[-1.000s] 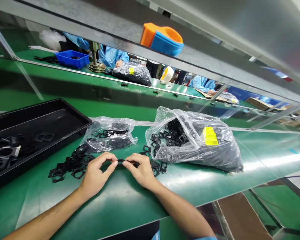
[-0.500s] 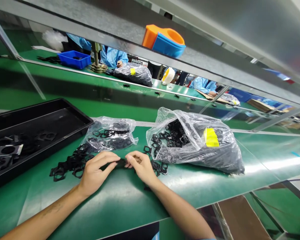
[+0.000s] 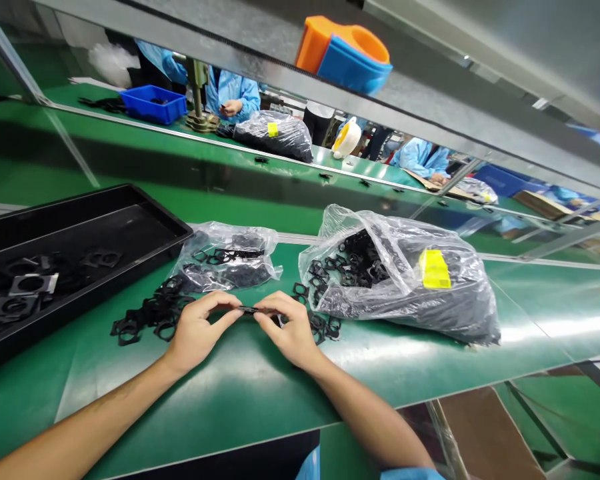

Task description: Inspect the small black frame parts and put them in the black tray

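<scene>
Between my two hands, just above the green tabletop, is a small flat black plastic part (image 3: 249, 310), seen almost edge-on. My left hand (image 3: 200, 330) pinches its left end between thumb and fingertips. The other end is pinched by my right hand (image 3: 291, 330). Loose black ring-shaped parts (image 3: 153, 313) lie in a heap beyond and left of my left hand. Behind the hands rests a clear plastic bag (image 3: 230, 233) with black parts in it. A larger clear bag (image 3: 450, 317) full of black ring parts lies open toward my right hand, and a few parts spill out by its mouth.
A black tray (image 3: 155, 223) with flat square parts stands at the left. Above, a metal shelf carries an orange and blue tape dispenser (image 3: 347, 57). Across the bench are co-workers in blue sleeves, a blue bin (image 3: 153, 107) and another filled bag (image 3: 275, 137).
My right hand has closed its thumb and fingers onto the black part, and both hands now meet on it. The whole view has shifted slightly.
</scene>
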The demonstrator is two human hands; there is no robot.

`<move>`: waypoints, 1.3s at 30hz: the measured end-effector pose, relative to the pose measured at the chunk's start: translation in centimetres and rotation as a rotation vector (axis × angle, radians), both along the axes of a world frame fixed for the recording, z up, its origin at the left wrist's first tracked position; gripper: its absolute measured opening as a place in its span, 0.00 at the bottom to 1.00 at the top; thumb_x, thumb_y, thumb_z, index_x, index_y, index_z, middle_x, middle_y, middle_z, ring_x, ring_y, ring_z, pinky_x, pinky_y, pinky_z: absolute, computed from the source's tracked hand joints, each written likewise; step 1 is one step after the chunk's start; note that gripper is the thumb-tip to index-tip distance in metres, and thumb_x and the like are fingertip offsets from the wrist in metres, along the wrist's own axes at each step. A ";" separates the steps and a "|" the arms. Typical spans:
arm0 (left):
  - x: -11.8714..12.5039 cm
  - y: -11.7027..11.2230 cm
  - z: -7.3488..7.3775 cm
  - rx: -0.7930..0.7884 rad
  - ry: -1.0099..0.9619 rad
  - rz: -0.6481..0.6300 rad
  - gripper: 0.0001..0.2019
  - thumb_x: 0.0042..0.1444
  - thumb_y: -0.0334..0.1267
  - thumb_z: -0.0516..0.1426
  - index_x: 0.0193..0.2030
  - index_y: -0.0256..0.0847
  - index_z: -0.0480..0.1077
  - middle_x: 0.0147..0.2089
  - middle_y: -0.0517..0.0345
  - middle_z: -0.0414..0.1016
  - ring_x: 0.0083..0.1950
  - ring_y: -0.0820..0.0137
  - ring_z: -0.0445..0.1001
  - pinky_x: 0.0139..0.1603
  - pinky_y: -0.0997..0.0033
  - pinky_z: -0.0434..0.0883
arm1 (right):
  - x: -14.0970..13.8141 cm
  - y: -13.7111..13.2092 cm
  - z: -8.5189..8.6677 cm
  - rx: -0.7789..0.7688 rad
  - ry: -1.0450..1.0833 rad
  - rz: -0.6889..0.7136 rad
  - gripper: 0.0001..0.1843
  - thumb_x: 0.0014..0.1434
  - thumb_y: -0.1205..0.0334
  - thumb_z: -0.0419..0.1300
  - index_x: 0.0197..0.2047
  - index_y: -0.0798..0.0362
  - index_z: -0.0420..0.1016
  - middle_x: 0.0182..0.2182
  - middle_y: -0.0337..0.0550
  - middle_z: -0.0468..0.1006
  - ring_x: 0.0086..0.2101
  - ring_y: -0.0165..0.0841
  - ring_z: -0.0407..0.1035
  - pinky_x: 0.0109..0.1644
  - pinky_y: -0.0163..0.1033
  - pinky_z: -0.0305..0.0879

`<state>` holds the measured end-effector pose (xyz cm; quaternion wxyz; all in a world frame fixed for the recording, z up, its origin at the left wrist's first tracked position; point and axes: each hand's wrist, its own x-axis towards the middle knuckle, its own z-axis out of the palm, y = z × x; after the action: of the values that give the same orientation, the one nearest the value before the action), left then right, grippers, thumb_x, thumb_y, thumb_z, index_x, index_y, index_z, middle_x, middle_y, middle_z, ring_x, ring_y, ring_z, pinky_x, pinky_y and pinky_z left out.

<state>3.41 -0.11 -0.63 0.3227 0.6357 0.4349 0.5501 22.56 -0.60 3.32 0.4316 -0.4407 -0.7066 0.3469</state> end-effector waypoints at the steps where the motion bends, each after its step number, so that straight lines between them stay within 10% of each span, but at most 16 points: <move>1: -0.1 0.0 0.0 -0.001 0.009 -0.013 0.06 0.58 0.40 0.63 0.34 0.41 0.78 0.33 0.58 0.81 0.34 0.70 0.78 0.38 0.74 0.77 | 0.0 0.0 0.1 0.004 0.000 0.004 0.05 0.61 0.63 0.64 0.37 0.51 0.83 0.33 0.45 0.81 0.33 0.34 0.74 0.38 0.39 0.73; 39: -0.5 -0.1 1.1 0.349 0.122 -0.045 0.02 0.61 0.32 0.62 0.37 0.40 0.78 0.36 0.55 0.80 0.38 0.72 0.78 0.42 0.72 0.75 | -0.4 1.1 -0.2 0.137 -0.065 -0.060 0.07 0.61 0.67 0.62 0.38 0.50 0.83 0.37 0.44 0.85 0.37 0.35 0.79 0.45 0.42 0.77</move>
<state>2.91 -0.17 0.52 0.1927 0.7238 0.3374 0.5703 22.12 0.50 3.10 0.4475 -0.4423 -0.7288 0.2701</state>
